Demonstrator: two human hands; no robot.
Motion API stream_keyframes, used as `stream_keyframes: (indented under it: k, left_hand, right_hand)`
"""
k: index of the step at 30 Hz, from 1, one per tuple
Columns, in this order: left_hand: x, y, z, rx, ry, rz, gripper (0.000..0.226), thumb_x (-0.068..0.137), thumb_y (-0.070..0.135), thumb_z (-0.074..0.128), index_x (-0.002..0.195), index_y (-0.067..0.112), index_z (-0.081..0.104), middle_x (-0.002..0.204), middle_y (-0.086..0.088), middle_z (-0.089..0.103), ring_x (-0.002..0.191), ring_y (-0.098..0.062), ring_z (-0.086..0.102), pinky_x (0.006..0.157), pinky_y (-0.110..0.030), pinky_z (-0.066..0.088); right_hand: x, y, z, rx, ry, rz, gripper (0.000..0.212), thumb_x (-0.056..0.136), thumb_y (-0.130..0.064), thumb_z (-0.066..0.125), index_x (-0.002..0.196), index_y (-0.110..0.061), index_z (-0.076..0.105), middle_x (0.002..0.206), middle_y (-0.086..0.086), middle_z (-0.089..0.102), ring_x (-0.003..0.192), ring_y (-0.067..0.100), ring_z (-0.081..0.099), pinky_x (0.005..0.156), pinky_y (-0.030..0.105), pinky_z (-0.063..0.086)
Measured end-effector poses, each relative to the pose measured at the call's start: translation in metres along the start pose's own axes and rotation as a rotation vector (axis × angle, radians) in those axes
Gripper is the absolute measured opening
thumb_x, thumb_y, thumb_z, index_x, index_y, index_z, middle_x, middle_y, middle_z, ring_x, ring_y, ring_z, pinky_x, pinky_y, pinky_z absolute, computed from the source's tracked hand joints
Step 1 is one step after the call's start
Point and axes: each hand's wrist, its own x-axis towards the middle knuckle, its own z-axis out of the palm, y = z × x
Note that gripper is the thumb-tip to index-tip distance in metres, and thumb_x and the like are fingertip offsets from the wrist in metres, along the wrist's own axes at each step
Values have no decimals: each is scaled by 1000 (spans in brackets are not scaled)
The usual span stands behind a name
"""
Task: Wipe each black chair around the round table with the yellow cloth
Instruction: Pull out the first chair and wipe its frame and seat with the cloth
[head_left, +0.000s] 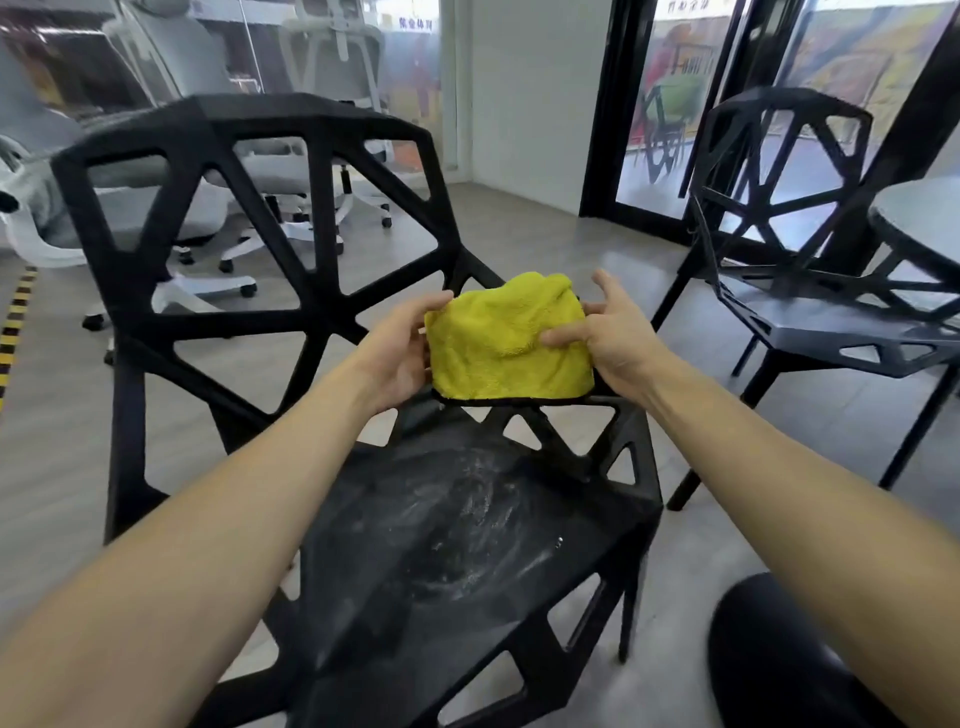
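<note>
Both forearms reach over the chair (467, 545); our left hand (400, 353) and right hand (608, 338) pinch opposite edges of the yellow cloth (506, 345), stretched sideways just above the smeared seat, which lies directly below, equally near either hand.

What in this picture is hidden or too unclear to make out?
Head view only:
- Round table: cut off by the right edge, so its other chairs are unseen.
- Left hand: fingertips hidden behind the yellow cloth.
- Near black chair: front cut off by the bottom edge.
- Signs on the back wall: too blurred to read.
</note>
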Motion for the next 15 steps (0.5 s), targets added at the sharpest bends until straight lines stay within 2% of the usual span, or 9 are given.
stream_keyframes:
  k: [3, 5, 6, 7, 9, 10, 12, 14, 15]
  left_hand:
    - [-1, -8, -12, -65, 58, -13, 36, 95, 44, 72, 117, 18, 82, 115, -7, 74, 119, -31, 70, 109, -52, 55]
    - [-2, -12, -23, -63, 106, 26, 39, 97, 37, 70, 126, 14, 79, 106, -3, 74, 109, -26, 70, 109, -48, 50]
    - [-3, -13, -26, -58, 129, 54, 35, 97, 32, 70, 123, 11, 79, 97, -1, 72, 99, -22, 69, 106, -46, 50]
    - [-5, -13, -29, -41, 145, 84, 24, 96, 27, 70, 112, 12, 79, 90, 1, 70, 91, -19, 66, 102, -43, 49]
    - [-8, -6, -32, 16, 154, 138, 9, 95, 21, 70, 93, 17, 77, 85, 2, 68, 84, -16, 63, 89, -35, 48]
    - [-8, -1, -35, 55, 165, 169, 8, 93, 20, 72, 88, 17, 78, 85, 0, 69, 83, -17, 62, 83, -32, 47]
    - [-5, 13, -40, 157, 204, 256, 9, 80, 25, 81, 84, 17, 83, 88, -3, 72, 86, -19, 61, 79, -31, 45]
    - [-1, 26, -45, 234, 238, 346, 16, 72, 29, 88, 85, 20, 87, 94, -1, 78, 92, -19, 65, 87, -30, 46]
    - [2, 30, -48, 274, 244, 379, 12, 75, 26, 89, 87, 22, 87, 97, 3, 81, 95, -15, 69, 90, -27, 49]
  right_hand:
    - [-4, -3, 8, -77, -25, -60, 141, 48, -30, 103, 166, -33, 24, 141, 4, 56, 124, 26, 65, 109, 52, 53]
    - [-6, -1, 11, -238, 0, -105, 129, 62, -31, 103, 166, -31, 27, 143, 1, 54, 128, 22, 60, 113, 47, 49]
    - [-6, 1, 12, -346, 1, -124, 117, 67, -29, 101, 164, -28, 35, 140, -1, 56, 126, 19, 59, 112, 45, 49]
    - [-5, 3, 12, -440, -23, -135, 99, 69, -28, 100, 155, -25, 51, 132, -4, 63, 121, 18, 62, 109, 44, 52]
    - [-5, 3, 17, -598, -90, -138, 54, 69, -32, 99, 118, -22, 78, 107, -2, 77, 103, 18, 71, 95, 44, 60]
    - [-4, 1, 21, -681, -96, -154, 42, 69, -36, 98, 104, -21, 80, 97, 1, 78, 96, 20, 72, 85, 42, 61]
    - [4, -5, 30, -795, -56, -239, 36, 69, -38, 97, 91, -18, 77, 92, 4, 72, 88, 25, 68, 68, 34, 52]
    - [15, -16, 38, -830, 55, -391, 27, 76, -29, 90, 93, -18, 73, 110, 6, 58, 92, 24, 57, 74, 29, 43]
    - [19, -21, 40, -865, 98, -502, 22, 80, -24, 83, 97, -17, 72, 119, 5, 52, 97, 23, 54, 80, 29, 43]
